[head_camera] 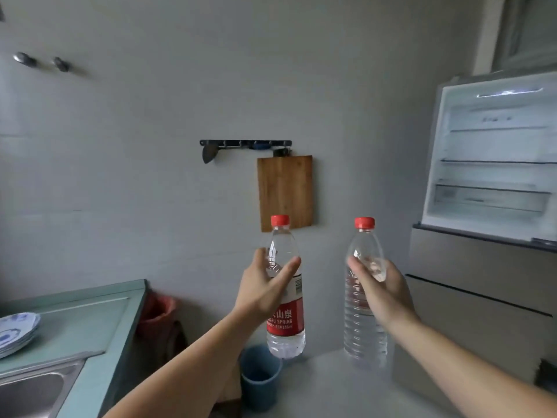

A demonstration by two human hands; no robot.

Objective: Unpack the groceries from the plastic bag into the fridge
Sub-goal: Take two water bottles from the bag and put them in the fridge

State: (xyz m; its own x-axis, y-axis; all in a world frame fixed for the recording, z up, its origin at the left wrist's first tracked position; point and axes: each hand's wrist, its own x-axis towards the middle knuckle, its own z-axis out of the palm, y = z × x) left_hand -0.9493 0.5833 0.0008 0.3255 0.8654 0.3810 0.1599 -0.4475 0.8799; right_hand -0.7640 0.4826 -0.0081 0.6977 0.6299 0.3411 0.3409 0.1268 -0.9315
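Far left: a stack of blue-and-white patterned plates sits on a pale green countertop, with a stainless steel sink set into it in front of them. Two round metal wall knobs are fixed high on the grey wall. Beyond the counter's end, on the floor, a red plastic bag lines what looks like a bin; its contents cannot be made out. Near it, lower, stands a blue round plastic bucket. On the wall at centre, a black hook rail carries a rectangular wooden cutting board. The left hand is wrapped around the upper body of a clear plastic water bottle with red cap and red label, thumb and fingers curled on it, bottle upright in the air. The right hand grips a second clear water bottle with red cap at the same height, also upright; the two bottles are apart, side by side. Far right: a white fridge, upper compartment open, lit inside, glass shelves visible; grey drawer fronts below are closed. Both bottles are outside the fridge, to its left.
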